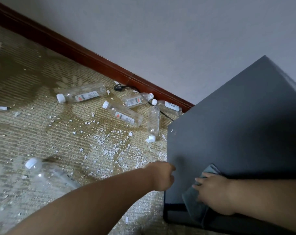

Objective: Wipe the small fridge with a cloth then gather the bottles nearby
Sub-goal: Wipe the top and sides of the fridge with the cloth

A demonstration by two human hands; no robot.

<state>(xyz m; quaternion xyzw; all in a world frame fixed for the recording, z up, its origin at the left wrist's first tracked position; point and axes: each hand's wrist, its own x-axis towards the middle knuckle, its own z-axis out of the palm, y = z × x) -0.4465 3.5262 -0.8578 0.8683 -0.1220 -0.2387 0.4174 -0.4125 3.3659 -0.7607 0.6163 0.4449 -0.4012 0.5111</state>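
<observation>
Head view: small fridge (237,124), dark grey, filling right of frame, standing on carpet (42,133). Lower right: right hand (215,194) pressing grey cloth (194,206) flat against fridge face, fingers lying stretched, not clenching. Lower centre: left hand (162,175) curling at fridge's left edge; grasping edge or not, cannot tell. Five clear bottles (122,113) lying scattered at centre, near skirting board (93,56). Sixth bottle (47,173) lying blurred at lower left. White flakes (106,150) littering carpet.
</observation>
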